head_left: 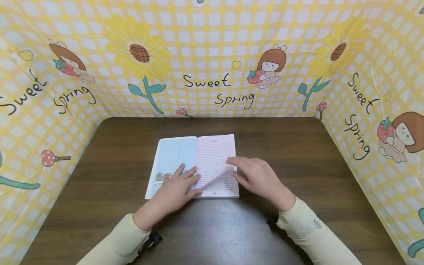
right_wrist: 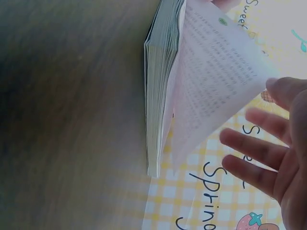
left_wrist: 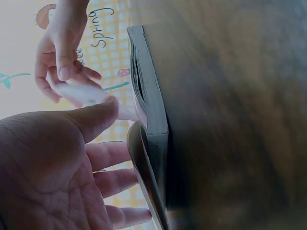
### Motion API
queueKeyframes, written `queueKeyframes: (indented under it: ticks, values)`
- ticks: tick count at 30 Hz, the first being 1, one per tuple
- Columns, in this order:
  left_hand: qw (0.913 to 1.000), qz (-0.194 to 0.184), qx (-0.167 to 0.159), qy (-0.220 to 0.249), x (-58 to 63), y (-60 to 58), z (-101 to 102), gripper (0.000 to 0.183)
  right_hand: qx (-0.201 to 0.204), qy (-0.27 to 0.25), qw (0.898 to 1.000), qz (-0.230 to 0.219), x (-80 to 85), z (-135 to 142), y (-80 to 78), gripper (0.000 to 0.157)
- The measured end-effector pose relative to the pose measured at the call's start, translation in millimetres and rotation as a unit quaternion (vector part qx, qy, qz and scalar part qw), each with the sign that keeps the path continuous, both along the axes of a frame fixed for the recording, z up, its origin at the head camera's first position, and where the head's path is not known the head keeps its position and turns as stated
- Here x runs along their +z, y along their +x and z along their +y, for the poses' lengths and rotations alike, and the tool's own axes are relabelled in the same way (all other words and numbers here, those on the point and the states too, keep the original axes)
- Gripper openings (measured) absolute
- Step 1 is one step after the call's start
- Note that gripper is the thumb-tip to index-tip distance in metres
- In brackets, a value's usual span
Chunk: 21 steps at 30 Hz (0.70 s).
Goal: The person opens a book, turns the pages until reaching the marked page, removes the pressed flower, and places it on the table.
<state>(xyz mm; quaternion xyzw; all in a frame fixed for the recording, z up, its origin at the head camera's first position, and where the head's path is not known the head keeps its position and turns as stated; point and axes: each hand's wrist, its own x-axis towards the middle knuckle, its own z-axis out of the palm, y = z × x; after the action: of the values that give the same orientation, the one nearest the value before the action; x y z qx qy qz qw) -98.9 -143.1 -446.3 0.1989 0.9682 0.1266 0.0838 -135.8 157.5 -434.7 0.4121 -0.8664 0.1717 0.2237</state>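
An open book point(head_left: 215, 151) lies on the table, with a pale blue page point(head_left: 183, 147) on its left and pink pages of printed text on its right. Spread fingers of my left hand point(head_left: 175, 189) rest on the blue page beside the fold, over part of a small picture. My right hand point(head_left: 260, 176) is at the book's right edge and pinches the corner of one pink page point(right_wrist: 220, 76). That page is bent upward and slants toward the fold. In the right wrist view, the other fingers of the right hand point(right_wrist: 292, 143) are apart from the paper.
The dark wooden table point(head_left: 281, 140) extends around the book on all sides. A yellow checked cloth point(head_left: 205, 48) with flowers, cartoon figures and lettering stands behind the table and along both sides. Black bands point(head_left: 150, 243) show at the cuffs.
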Motion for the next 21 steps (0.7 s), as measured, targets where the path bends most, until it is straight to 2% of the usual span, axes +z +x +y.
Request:
queueKeyframes:
  ticks: [4,8,12,16,21]
  values:
    - [0.9998,0.003,0.007,0.016,2.0,-1.2,-1,0.057,-0.035,-0.010,0.999,-0.013,1.2,1,-1.2,0.043]
    - [0.9987,0.022,0.022,0.041,6.3,-2.4,-3,0.065,-0.067,-0.017,0.997,-0.032,0.7,1,-2.3,0.043]
    - [0.9955,0.051,0.041,0.069,10.3,-4.3,-4,0.087,-0.085,-0.015,0.995,-0.056,0.0,1,-3.0,0.042]
    - [0.9906,0.083,0.069,0.084,12.3,-5.1,-4,0.112,-0.088,0.001,0.993,-0.083,-0.1,1,-2.9,0.042]
    - [0.9844,0.129,0.090,0.079,12.6,-4.5,-4,0.127,-0.090,0.021,0.990,-0.108,-0.9,-1,-2.6,0.041]
